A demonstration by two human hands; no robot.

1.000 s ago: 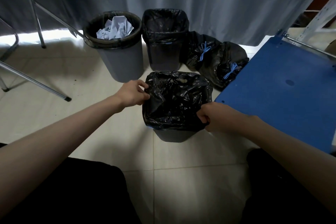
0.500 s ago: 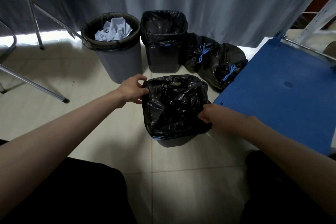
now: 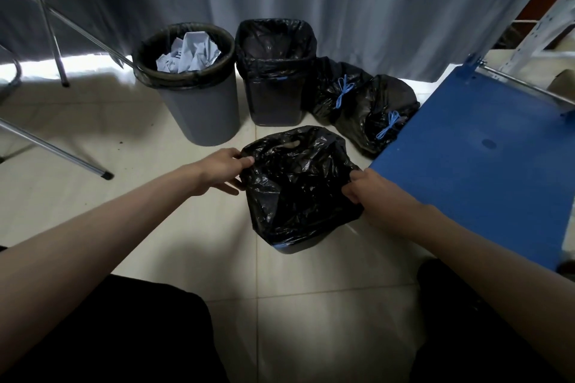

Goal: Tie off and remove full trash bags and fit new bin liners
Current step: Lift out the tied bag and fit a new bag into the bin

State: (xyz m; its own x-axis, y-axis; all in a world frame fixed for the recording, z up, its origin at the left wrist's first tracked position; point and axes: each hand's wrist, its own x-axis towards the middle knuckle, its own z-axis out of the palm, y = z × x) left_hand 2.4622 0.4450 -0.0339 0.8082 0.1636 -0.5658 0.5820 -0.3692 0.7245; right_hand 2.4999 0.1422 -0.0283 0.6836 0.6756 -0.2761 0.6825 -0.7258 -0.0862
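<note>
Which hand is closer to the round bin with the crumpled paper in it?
Left. The left hand grips the black liner just in front of the round grey bin; the right hand grips the liner's far side, beside the blue shelf.

Both hands [image 3: 222, 172] have pulled the liner [image 3: 298, 183] further over the bin.

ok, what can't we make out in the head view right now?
- Small dark bin: only its base shows; the crinkled black plastic liner covers the rest.
- Right hand fingers: curled into the liner, grip unclear.
- Two tied black bags: contents hidden.
- Round grey bin: depth below the crumpled white paper hidden.
</note>
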